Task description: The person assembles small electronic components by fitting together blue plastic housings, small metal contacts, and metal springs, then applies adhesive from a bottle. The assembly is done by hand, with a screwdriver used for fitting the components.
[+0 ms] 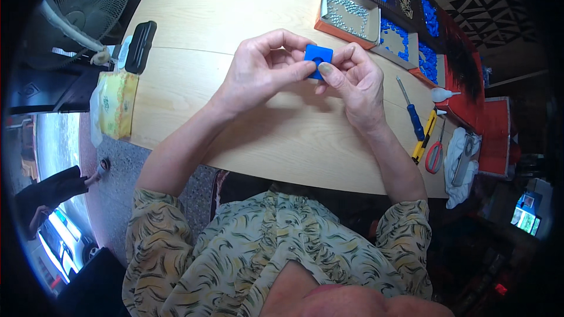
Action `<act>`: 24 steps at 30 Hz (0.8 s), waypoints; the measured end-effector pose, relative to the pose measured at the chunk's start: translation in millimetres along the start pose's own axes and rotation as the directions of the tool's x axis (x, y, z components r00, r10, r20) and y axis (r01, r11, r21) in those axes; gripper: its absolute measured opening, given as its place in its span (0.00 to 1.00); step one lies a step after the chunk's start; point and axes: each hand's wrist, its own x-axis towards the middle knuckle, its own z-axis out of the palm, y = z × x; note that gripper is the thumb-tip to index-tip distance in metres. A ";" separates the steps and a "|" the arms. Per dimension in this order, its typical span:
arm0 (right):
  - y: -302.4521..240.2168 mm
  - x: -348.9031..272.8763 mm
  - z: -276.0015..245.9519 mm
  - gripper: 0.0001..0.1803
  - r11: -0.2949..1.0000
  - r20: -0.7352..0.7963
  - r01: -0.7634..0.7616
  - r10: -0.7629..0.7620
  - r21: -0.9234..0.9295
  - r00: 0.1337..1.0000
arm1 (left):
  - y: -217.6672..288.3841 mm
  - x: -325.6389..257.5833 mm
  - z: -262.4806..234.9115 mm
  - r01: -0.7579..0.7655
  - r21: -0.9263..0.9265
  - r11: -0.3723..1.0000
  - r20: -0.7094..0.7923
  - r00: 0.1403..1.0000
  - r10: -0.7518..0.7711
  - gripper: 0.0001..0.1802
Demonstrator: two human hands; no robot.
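Above the middle of the table I hold a small square blue plastic piece [318,53] with a dark round spot in its face. My left hand [264,67] pinches its left side, thumb across the front. The thumb of my right hand [355,82] presses on its lower right, near the dark spot, with the fingers curled behind. Both hands are closed on the same piece. Whether something small sits under the right thumb I cannot make out.
Past my right hand stand a box of small shiny metal parts [346,16] and boxes of blue pieces [395,41]. A screwdriver [414,116], a yellow cutter [424,136] and red-handled scissors [435,155] lie right. A tissue pack [119,104] and black case [141,47] lie left.
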 end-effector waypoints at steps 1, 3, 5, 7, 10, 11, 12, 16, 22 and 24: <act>0.0 -0.2 -0.9 0.10 1.000 0.008 0.016 -0.016 -0.017 1.000 | -0.5 -1.0 4.1 -0.079 -0.004 0.997 -0.007 0.997 0.079 0.13; -2.8 -2.4 1.1 0.10 0.999 0.004 0.035 -0.035 -0.033 0.999 | -0.5 -2.6 6.0 -0.122 0.032 0.992 0.000 0.992 0.122 0.13; -3.1 -4.1 0.6 0.10 0.997 0.007 0.067 -0.066 -0.050 0.998 | -0.9 -4.3 9.7 -0.197 0.046 0.979 -0.015 0.980 0.198 0.12; -6.8 -5.7 4.5 0.10 0.994 -0.011 0.095 -0.096 -0.057 0.995 | -3.8 -3.2 8.3 -0.233 0.080 0.969 -0.001 0.972 0.234 0.12; 2.3 -7.4 0.0 0.10 0.953 -0.009 0.221 -0.228 -0.206 0.974 | -7.9 -2.4 9.1 -0.295 0.104 0.950 0.014 0.955 0.295 0.12; 2.7 -7.4 -0.1 0.10 0.953 -0.010 0.224 -0.231 -0.205 0.973 | -8.7 -2.1 9.3 -0.320 0.091 0.943 0.015 0.947 0.320 0.12; 3.0 -7.7 -0.3 0.10 0.932 0.001 0.265 -0.273 -0.247 0.962 | -8.3 -2.0 8.6 -0.321 0.093 0.943 0.018 0.947 0.320 0.12; 0.6 -6.6 -2.7 0.11 0.840 0.059 0.378 -0.387 -0.389 0.920 | -6.1 -1.5 8.0 -0.288 0.020 0.957 0.061 0.956 0.286 0.11; -4.4 -6.1 0.3 0.12 0.768 0.127 0.494 -0.488 -0.407 0.863 | -6.0 -0.2 5.3 -0.274 -0.064 0.959 0.089 0.956 0.279 0.09; -4.9 -7.7 2.3 0.13 0.749 0.135 0.522 -0.516 -0.408 0.846 | -5.7 -2.2 4.5 -0.291 -0.062 0.955 0.098 0.950 0.296 0.08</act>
